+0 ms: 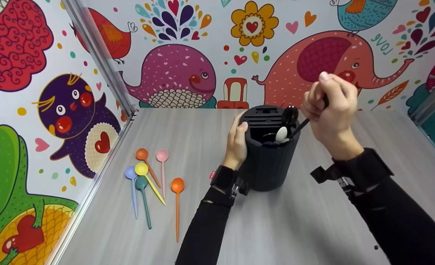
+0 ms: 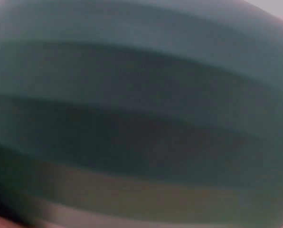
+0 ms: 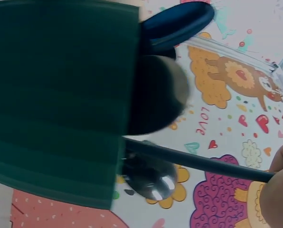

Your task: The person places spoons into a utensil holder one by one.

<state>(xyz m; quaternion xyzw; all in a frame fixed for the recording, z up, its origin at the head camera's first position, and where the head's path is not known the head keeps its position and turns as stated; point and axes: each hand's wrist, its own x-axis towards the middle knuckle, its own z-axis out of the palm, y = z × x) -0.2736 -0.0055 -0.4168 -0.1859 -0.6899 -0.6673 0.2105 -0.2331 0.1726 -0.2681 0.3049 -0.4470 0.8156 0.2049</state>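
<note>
A dark ribbed utensil holder [image 1: 269, 158] stands upright mid-table; its wall fills the blurred left wrist view [image 2: 141, 114] and the left of the right wrist view [image 3: 56, 104]. My left hand [image 1: 236, 141] grips the holder's left side. My right hand [image 1: 329, 106] hovers above and right of the rim, pinching the handle of a black spoon [image 1: 300, 127] whose lower end reaches into the holder; the handle [image 3: 198, 161] crosses the right wrist view. A white spoon bowl [image 1: 282, 134] and another black spoon bowl [image 1: 290, 115] stick up out of the holder.
Several coloured spoons lie on the grey table [image 1: 306, 228] at the left: orange-brown [image 1: 142, 154], pink [image 1: 162, 156], yellow [image 1: 141, 169], light blue [image 1: 130, 173], teal [image 1: 141, 184], orange [image 1: 177, 186]. Cartoon-patterned walls [image 1: 188, 55] close in the back and both sides.
</note>
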